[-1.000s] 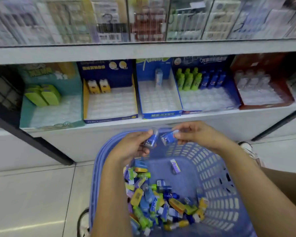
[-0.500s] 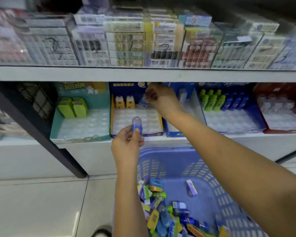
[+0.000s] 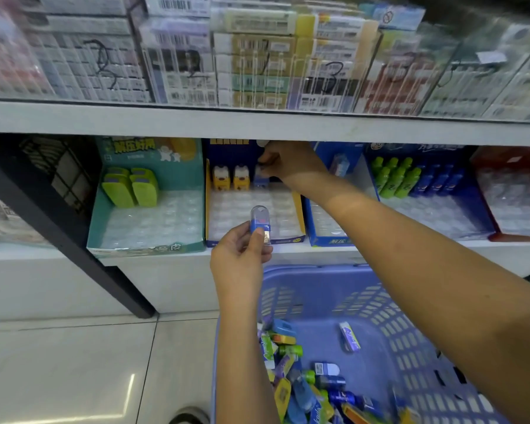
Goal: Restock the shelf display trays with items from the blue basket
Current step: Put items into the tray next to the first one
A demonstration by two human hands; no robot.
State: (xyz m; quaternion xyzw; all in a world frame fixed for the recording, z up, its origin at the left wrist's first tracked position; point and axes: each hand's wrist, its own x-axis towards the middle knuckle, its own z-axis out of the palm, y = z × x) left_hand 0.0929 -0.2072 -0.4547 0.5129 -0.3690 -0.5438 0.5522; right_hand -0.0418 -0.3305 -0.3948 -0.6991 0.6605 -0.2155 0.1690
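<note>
Shelf (image 3: 166, 120) white, floor (image 3: 74, 362) pale-tiled; right hand (image 3: 288, 162) pinches item (image 3: 260, 182) in yellow tray (image 3: 299, 209), left hand (image 3: 239, 255) grips capsule (image 3: 259, 220) before it.

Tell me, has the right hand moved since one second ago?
Yes. The right hand went from above the blue basket up and forward to the back row of the yellow-walled tray, beside the yellow items there.
</note>
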